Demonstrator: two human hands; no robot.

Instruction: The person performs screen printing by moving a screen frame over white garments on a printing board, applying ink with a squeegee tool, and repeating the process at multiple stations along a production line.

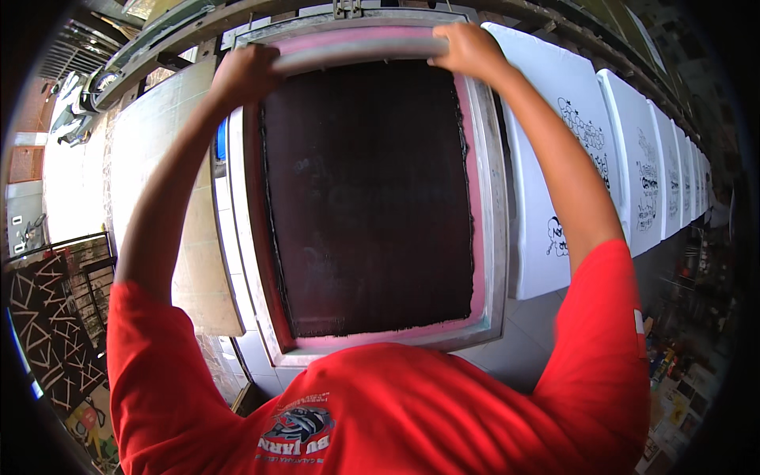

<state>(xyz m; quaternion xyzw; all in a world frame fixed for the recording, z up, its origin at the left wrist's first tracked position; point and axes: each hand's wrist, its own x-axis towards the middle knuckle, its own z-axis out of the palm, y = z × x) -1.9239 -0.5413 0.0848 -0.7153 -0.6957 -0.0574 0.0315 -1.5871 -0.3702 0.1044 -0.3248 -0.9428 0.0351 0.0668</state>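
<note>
A large screen-printing frame (492, 237) lies in front of me, its pale rim around a pink mesh (480, 279). Black ink (368, 198) covers most of the mesh in a dark rectangle with ragged edges. Across the far end of the screen stretches a long squeegee (356, 54), slightly blurred. My left hand (247, 73) is closed around its left end. At the right end, my right hand (469, 51) grips it with bent fingers. Both arms reach forward at full stretch. What lies under the screen is hidden.
To the right runs a row of boards with white cloth (546, 150), several bearing black prints. A pale bare board (170, 214) is at the left. Hinge clamps (347, 9) and a wooden rail (546, 32) border the far side. A motorbike (75, 115) stands at far left.
</note>
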